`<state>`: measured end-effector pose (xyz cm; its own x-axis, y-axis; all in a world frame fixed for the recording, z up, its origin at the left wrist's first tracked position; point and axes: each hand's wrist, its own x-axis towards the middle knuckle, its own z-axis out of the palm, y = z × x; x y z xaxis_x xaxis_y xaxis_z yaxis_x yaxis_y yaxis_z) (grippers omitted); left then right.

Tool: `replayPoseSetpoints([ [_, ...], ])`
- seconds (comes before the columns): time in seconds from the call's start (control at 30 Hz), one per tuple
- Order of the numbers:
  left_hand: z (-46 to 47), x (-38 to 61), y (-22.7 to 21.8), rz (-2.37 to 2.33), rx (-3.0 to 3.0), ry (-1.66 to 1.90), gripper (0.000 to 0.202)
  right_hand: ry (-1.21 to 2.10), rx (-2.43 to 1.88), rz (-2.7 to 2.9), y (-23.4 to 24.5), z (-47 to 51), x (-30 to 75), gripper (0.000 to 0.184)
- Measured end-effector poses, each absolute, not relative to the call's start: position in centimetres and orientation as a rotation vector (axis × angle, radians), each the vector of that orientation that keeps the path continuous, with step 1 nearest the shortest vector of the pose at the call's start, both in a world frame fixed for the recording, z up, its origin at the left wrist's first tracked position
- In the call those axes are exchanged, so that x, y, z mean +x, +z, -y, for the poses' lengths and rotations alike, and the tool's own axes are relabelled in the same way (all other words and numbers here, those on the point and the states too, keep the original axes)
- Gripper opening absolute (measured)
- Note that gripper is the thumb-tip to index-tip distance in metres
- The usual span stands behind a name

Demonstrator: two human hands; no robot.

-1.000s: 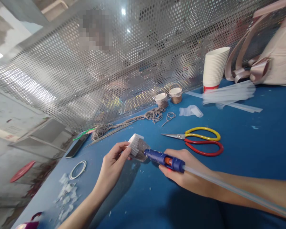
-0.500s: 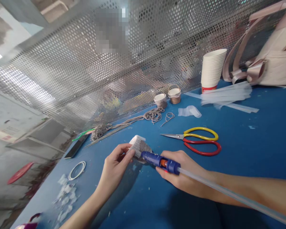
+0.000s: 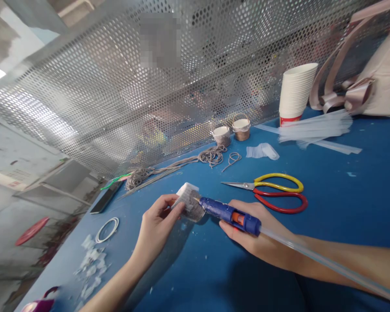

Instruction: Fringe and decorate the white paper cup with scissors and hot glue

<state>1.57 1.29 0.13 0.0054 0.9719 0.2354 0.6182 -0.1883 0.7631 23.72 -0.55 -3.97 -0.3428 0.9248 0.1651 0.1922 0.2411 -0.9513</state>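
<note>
Between the thumb and fingers of my left hand (image 3: 160,225) is a small paper cup (image 3: 191,203) lying on its side, white at the rim and wrapped in greyish material below. My right hand (image 3: 251,229) is closed around a blue glue gun (image 3: 225,211). Its pale nozzle points left, at or very near the wrapped side of the cup; whether it touches I cannot tell. A long translucent glue stick (image 3: 312,255) runs out of the gun's back over my right forearm. Beyond my right hand lie scissors (image 3: 266,190) with one yellow and one red handle.
Two small wrapped cups (image 3: 241,130) stand by the perforated metal panel (image 3: 117,86). Grey cord (image 3: 211,157) lies along the back edge. Stacked paper cups (image 3: 297,93), clear strips (image 3: 318,130) and a pale bag (image 3: 386,86) are rightward; a white ring (image 3: 107,230) and scraps (image 3: 91,264) leftward.
The glue gun in my right hand has drawn back slightly to the right, so its nozzle now shows against the cup. My left hand keeps its hold, and the view has shifted a little.
</note>
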Motion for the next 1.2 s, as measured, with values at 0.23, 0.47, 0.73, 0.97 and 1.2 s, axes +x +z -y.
replayPoseSetpoints([
  [0.23, -1.4, 1.6, 0.0, -1.635, 1.853, 1.054, 0.020, 1.124, -0.948, 1.607, -4.2, 0.6, 23.5, 0.012],
  [0.47, -1.1, 2.3, 0.1, -1.654, 1.910, 1.119, 0.018, 1.077, -0.924, 1.459, -5.0, -0.9, 21.4, 0.019],
  [0.73, -0.4, 2.3, -0.8, -1.689, 1.890, 1.320, 0.019, 1.157, -0.881, 1.264, -3.4, -2.6, 18.5, 0.042],
  [0.97, 0.2, 2.4, -1.1, -1.684, 1.832, 1.394, 0.021, 1.254, -0.820, 1.233, -3.7, -2.5, 17.7, 0.045],
  [1.2, 0.3, 2.5, -0.9, -1.671, 1.792, 1.391, 0.021, 1.173, -0.842, 1.332, -3.9, -2.1, 18.5, 0.031],
])
